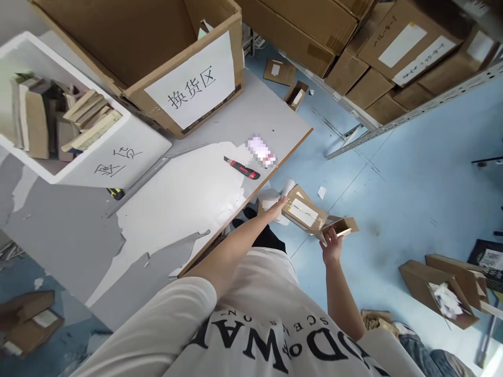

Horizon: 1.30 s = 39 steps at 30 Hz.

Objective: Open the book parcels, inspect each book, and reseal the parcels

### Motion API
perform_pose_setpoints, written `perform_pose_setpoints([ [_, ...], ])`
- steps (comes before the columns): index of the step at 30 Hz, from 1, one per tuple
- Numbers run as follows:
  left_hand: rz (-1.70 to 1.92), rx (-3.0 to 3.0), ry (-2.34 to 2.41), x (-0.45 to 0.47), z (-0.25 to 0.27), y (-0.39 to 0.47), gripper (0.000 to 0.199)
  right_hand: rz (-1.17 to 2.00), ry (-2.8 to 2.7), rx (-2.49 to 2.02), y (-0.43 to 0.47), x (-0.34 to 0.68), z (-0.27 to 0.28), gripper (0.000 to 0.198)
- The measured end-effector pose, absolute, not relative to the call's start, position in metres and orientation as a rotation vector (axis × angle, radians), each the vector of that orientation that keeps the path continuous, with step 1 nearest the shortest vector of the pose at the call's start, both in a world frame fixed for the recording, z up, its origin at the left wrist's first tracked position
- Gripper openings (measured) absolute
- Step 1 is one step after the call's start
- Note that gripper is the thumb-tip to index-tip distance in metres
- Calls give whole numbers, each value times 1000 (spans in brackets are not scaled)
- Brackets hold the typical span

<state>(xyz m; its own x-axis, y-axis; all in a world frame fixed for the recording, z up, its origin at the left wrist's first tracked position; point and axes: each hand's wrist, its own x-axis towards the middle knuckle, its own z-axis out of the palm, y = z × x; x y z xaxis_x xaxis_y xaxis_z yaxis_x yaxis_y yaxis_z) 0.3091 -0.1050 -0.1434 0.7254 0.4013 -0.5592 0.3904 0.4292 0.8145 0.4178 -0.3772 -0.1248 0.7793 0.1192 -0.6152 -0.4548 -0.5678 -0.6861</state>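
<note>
A long brown cardboard box (304, 210) with a white label is held off the table's front edge, above the blue floor. My left hand (277, 207) grips its left end beside some white wrapping (288, 187). At the opposite end, flaps stand open, and my right hand (332, 244) has its fingers curled into that opening, against a pale edge. What lies inside the box is mostly hidden. On the table near my left arm rests a red and black utility knife (242, 168).
The grey table (283, 112) bears a large carton (157, 104) and a white foam box (129, 152) of books. A blurred-out item (261, 151) lies near the table edge. Shelving (412, 107) with cartons stands at upper right. Opened cartons (432, 288) sit on the floor at right.
</note>
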Motion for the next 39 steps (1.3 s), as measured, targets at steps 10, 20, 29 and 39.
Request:
perform_pose_setpoints([
  [10,472,1211,897,249,-96,-33,98,635,-382,-1807,-214,434,-89,79],
  [20,1419,1179,1247,92,-38,-4,101,813,-1107,-1468,-12,380,-51,79],
  [29,1787,925,1811,-13,-60,-106,101,1229,-1522,-1098,63,234,-51,81],
  [39,2010,704,2027,-44,-70,-200,97,1427,-1911,-755,24,109,-52,70],
])
